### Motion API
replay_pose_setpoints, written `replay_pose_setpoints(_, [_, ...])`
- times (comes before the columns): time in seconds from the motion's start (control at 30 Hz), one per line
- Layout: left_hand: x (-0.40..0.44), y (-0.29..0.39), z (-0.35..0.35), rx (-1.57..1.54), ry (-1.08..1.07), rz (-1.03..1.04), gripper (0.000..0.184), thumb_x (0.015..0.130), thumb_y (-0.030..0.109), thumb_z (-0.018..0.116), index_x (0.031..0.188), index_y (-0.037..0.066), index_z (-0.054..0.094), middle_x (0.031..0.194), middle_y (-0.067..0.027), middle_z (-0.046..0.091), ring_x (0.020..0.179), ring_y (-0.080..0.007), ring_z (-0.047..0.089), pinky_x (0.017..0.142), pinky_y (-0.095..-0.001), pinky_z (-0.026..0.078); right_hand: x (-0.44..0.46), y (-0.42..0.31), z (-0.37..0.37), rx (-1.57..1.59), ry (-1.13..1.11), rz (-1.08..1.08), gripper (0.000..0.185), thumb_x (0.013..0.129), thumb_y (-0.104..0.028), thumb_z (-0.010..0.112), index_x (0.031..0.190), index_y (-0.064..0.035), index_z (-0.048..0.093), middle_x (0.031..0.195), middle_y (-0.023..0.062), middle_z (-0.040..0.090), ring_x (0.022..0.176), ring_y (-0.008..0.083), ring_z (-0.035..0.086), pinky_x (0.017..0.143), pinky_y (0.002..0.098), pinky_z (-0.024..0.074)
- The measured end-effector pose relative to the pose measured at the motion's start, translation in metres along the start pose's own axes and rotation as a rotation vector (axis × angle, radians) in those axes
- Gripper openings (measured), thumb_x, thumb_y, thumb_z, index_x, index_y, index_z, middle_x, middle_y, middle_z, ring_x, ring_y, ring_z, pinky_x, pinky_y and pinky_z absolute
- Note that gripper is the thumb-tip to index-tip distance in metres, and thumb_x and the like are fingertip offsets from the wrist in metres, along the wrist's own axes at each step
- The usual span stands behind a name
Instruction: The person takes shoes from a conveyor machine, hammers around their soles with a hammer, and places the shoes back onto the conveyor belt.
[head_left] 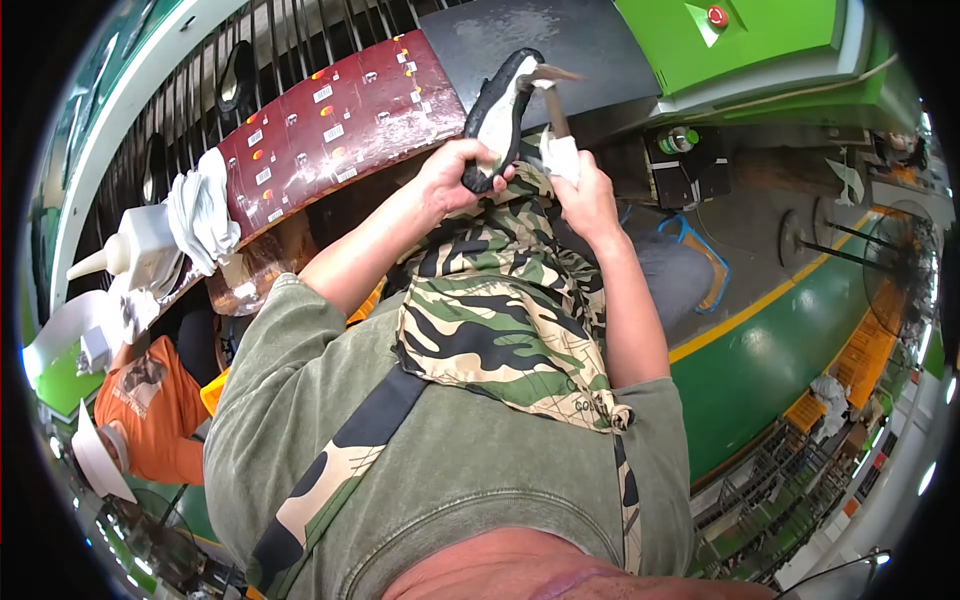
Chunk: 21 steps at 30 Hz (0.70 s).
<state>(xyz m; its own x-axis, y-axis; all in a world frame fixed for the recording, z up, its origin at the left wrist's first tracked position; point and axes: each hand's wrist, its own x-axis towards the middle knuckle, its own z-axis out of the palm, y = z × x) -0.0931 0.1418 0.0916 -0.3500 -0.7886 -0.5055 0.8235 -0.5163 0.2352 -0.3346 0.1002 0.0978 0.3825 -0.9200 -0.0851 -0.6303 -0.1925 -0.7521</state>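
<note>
My left hand [455,178] is closed around the lower end of a black shoe [497,120]. Its pale underside faces up, with a black edge running round it. In my right hand [590,200] is a hammer [557,112], gripped by a handle wrapped in white material. The slightly blurred hammer head overlaps the shoe's upper end in view; I cannot tell whether they touch. Both hands are above my lap, over a camouflage apron [500,310].
A dark red board [350,120] with stickers and a grey panel [540,40] lie ahead. At left are a white bottle [140,240], white gloves [203,210] and a person in orange [155,410]. A red button [717,16] sits on the green machine [760,45].
</note>
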Motion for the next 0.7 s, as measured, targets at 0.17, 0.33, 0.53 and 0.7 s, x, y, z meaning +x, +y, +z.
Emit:
replay_pose_setpoints(0.17, [-0.001,0.004,-0.001,-0.046,-0.017,0.007,0.038,0.081,0.000,0.060,0.118,-0.006,0.053,0.103,-0.0209,0.063,0.085,-0.0313,0.066,0.065,-0.0378,0.055,-0.014,-0.038,-0.007,0.426,0.143,0.036,0.028,0.091,-0.015,0.066,0.111,0.0014,0.055,0.079,0.0150,0.069,0.056,0.0204,0.066,0.055,0.0359,0.0513])
replay_pose_setpoints(0.33, [-0.013,0.006,-0.005,0.054,0.048,0.096,0.036,0.084,0.002,0.061,0.118,-0.008,0.054,0.101,-0.0230,0.065,0.087,-0.0383,0.072,0.066,-0.0401,0.064,-0.003,0.001,0.012,0.181,0.064,0.008,0.020,0.091,-0.013,0.065,0.103,0.0015,0.057,0.074,0.0101,0.066,0.050,0.0163,0.061,0.049,0.0324,0.0491])
replay_pose_setpoints(0.53, [-0.059,0.060,-0.039,0.044,0.119,0.238,0.039,0.091,0.005,0.054,0.125,-0.011,0.046,0.105,-0.0271,0.065,0.088,-0.0363,0.072,0.063,-0.0347,0.063,-0.012,0.024,0.018,0.363,-0.051,0.313,0.021,0.089,-0.014,0.065,0.101,0.0005,0.055,0.072,0.0074,0.060,0.046,0.0146,0.057,0.042,0.0299,0.0470])
replay_pose_setpoints(0.7, [-0.068,0.159,-0.065,0.065,0.299,0.437,0.048,0.093,0.008,0.048,0.137,-0.010,0.036,0.116,-0.0317,0.061,0.091,-0.0357,0.069,0.063,-0.0329,0.060,-0.020,0.028,0.023,0.419,-0.049,0.373,0.022,0.090,-0.012,0.065,0.104,0.0021,0.055,0.073,0.0090,0.062,0.047,0.0153,0.058,0.044,0.0316,0.0483])
